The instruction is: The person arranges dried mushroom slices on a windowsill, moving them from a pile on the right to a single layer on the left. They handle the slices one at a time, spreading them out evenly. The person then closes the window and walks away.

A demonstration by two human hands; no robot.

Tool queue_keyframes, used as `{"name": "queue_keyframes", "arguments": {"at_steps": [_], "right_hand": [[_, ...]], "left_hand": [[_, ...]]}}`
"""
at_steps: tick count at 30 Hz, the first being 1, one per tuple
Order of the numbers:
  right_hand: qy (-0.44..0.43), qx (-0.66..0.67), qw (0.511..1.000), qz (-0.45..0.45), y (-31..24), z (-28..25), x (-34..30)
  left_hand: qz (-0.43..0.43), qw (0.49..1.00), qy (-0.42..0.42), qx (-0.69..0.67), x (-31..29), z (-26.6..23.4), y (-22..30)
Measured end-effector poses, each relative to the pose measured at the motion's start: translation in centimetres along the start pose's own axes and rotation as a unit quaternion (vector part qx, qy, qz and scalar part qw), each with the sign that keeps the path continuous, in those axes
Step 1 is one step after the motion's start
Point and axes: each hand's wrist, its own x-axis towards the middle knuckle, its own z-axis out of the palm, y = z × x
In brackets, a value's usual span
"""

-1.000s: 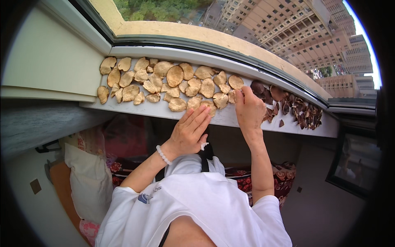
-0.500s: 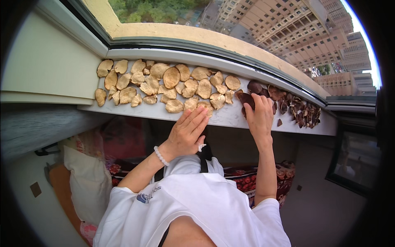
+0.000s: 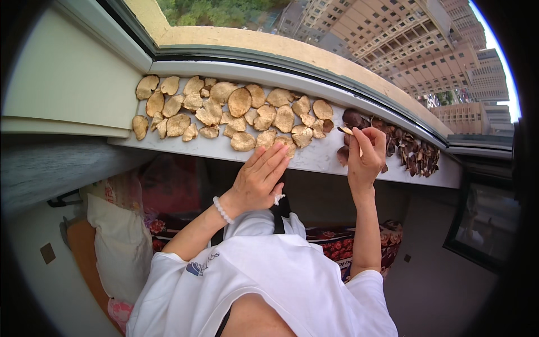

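Beyond the glass, tall beige apartment blocks point(image 3: 387, 39). Below, a long white window sill point(image 3: 314, 160) carrying a broad spread of pale tan dried slices point(image 3: 236, 109) on the left and a smaller heap of dark brown dried pieces point(image 3: 412, 151) on the right. Under the sill at left, a white bag point(image 3: 120, 247), no label readable. Left hand point(image 3: 258, 180) flat, fingers spread wide, fingertips touching the nearest tan slices at the sill's edge. Right hand point(image 3: 365, 157) pinching one small thin slice point(image 3: 345, 130) between thumb and fingers, just beside the dark heap.
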Motion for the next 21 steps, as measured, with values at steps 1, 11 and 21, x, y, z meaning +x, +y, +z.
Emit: {"name": "queue_keyframes", "arguments": {"at_steps": [1,11,21], "right_hand": [[0.006,0.006,1.0,0.004,-0.3,-0.2,-0.6],[-0.068,-0.001,0.983,-0.168,-2.5,1.2,-4.7],[-0.129,0.008,0.984,-0.121,-3.3,1.6,-5.6]], "left_hand": [[-0.001,1.0,0.001,-0.001,-0.1,0.0,0.0],[-0.003,1.0,-0.007,-0.003,0.2,-0.2,0.0],[0.013,1.0,-0.007,-0.028,-0.1,-0.4,0.6]]}}
